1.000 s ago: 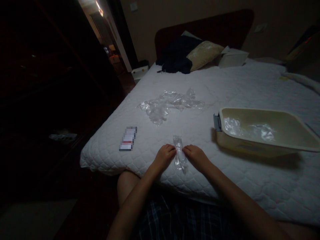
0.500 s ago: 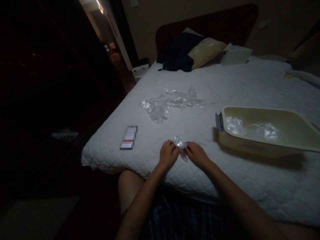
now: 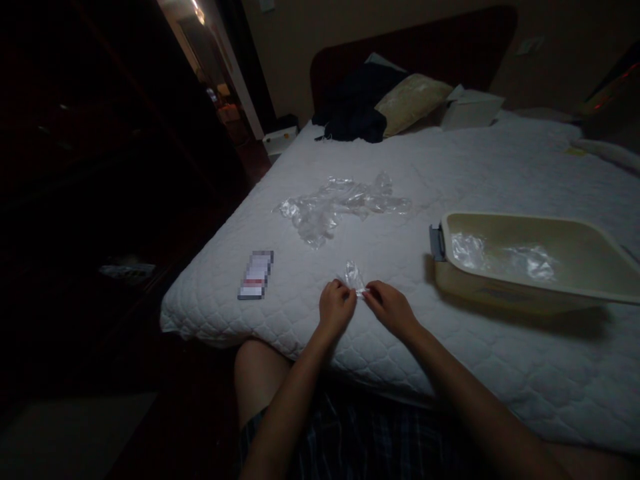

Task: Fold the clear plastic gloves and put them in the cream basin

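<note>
A small clear plastic bag [image 3: 353,275] lies bunched on the white quilted bed [image 3: 450,333] near its front edge. My left hand [image 3: 336,308] and my right hand [image 3: 387,306] meet over the bag, each with fingers pinched on it. Only the bag's far end shows past my fingertips. A loose heap of clear plastic bags [image 3: 340,207] lies farther back on the bed, beyond my hands.
A beige plastic tub [image 3: 530,290] with a grey handle sits to the right and holds more clear plastic. A small flat box [image 3: 255,275] lies to the left. Pillows [image 3: 410,103] and dark clothing [image 3: 355,113] rest at the headboard. Dark floor lies left of the bed.
The bag lay stretched out flat between my hands; it is now folded up short and bunched, and my hands have drawn closer together over it.
</note>
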`<act>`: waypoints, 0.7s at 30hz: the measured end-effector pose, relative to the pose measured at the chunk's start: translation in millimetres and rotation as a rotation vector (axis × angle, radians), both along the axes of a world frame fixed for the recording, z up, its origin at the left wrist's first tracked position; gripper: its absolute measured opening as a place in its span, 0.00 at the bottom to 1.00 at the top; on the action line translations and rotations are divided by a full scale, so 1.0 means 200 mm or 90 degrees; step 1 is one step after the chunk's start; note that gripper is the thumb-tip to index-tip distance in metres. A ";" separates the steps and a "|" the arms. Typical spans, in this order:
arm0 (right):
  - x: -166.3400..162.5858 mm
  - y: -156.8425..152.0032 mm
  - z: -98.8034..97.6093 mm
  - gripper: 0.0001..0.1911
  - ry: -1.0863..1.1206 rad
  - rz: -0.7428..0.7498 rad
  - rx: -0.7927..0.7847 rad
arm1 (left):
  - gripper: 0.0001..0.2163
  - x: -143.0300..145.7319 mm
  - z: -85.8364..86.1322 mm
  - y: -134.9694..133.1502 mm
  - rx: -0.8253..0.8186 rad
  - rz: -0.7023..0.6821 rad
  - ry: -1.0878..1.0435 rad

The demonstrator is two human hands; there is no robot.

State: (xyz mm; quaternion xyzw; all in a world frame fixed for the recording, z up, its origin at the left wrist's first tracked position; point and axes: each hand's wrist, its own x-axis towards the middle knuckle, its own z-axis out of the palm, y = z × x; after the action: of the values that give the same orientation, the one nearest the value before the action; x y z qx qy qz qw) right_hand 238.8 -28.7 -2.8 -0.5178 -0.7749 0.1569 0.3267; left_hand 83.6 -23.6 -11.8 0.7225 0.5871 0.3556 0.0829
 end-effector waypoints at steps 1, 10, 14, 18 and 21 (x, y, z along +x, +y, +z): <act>0.00 0.00 0.00 0.10 0.004 0.004 0.016 | 0.10 0.00 0.00 0.00 0.004 0.001 -0.004; 0.00 0.00 0.00 0.11 -0.077 0.047 0.055 | 0.05 0.00 0.01 -0.02 0.008 0.031 -0.058; -0.01 0.00 0.00 0.12 -0.092 0.046 0.056 | 0.04 -0.01 0.03 -0.04 0.026 -0.012 -0.077; -0.01 0.00 0.00 0.12 -0.104 0.045 0.065 | 0.09 -0.01 0.01 -0.04 0.089 -0.035 -0.069; -0.01 0.00 -0.01 0.12 -0.103 0.047 0.070 | 0.11 -0.01 -0.01 -0.04 0.126 -0.060 -0.039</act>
State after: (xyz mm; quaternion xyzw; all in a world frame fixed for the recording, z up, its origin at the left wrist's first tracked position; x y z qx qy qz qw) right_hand 237.5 -29.7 -3.9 -0.4812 -0.8248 0.0839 0.2849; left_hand 80.7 -32.3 -12.9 0.7427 0.5120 0.4291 0.0457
